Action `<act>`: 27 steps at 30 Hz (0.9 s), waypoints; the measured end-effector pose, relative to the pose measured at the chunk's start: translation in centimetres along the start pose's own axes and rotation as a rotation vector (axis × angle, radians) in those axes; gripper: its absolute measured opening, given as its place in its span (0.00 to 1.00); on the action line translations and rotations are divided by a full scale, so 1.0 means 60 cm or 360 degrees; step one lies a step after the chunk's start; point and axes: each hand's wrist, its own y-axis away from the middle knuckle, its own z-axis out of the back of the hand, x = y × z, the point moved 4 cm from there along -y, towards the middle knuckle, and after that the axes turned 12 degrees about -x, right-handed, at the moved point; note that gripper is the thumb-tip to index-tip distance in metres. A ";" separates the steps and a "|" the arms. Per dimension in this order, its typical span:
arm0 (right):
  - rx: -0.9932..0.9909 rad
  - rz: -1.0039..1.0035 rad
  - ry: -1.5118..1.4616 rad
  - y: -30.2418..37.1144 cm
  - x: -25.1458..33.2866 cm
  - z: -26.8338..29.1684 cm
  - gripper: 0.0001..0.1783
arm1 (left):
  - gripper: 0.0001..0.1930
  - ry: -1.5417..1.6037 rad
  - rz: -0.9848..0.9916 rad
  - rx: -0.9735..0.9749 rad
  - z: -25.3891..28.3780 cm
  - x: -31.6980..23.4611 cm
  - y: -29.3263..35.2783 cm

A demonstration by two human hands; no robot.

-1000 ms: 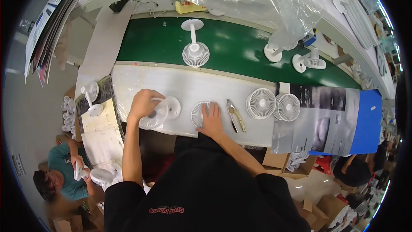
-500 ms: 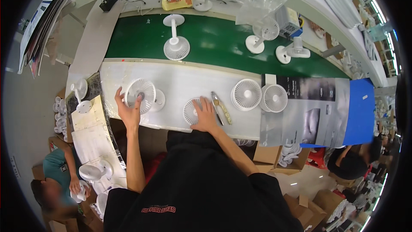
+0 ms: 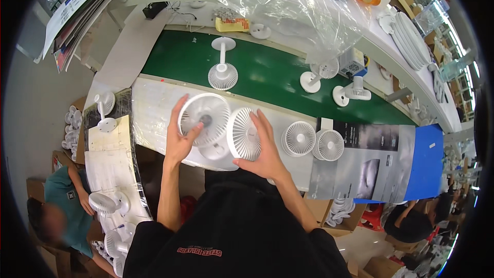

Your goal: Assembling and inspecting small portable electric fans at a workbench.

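My left hand [image 3: 178,143] is closed on the rim of a white desk fan [image 3: 215,114], thumb across its open front. Dark hub and pale blades show inside, and the fan's round base [image 3: 214,151] is partly hidden below the head. Just to the right, my right hand [image 3: 268,155] grips a round white fan grille [image 3: 244,135] by its edge, thumb below and fingers over the top. The grille is raised and tilted beside the fan's front. Farther right, two more round grilles [image 3: 299,138] lie side by side on the white worktop [image 3: 154,108].
Beyond the worktop runs a green belt [image 3: 175,54] with several assembled fans [image 3: 223,76]. Clear plastic sheeting [image 3: 288,5] hangs over the far shelf. A printed grey sheet [image 3: 360,175] covers the right end. At lower left, a co-worker in a teal shirt [image 3: 69,201] sits near more fans.
My right hand has lifted the grille off the worktop and brought it up beside the fan. My left hand has taken hold of the fan. The pliers are no longer visible.
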 end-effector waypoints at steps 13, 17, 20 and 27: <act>0.0125 0.0580 0.0892 -0.002 0.179 0.058 0.57 | 0.31 0.1298 0.1178 0.0669 -0.111 -0.072 0.045; 0.0232 0.0473 0.0992 0.011 0.154 0.073 0.56 | 0.34 0.1087 0.0922 0.0932 -0.121 -0.084 0.059; 0.0089 0.0528 0.0801 0.007 0.125 0.075 0.56 | 0.43 0.0924 0.0523 0.1093 -0.124 -0.094 0.050; -0.0141 0.0634 0.0553 0.002 0.125 0.108 0.61 | 0.59 0.0429 0.0019 0.1170 -0.107 -0.151 0.036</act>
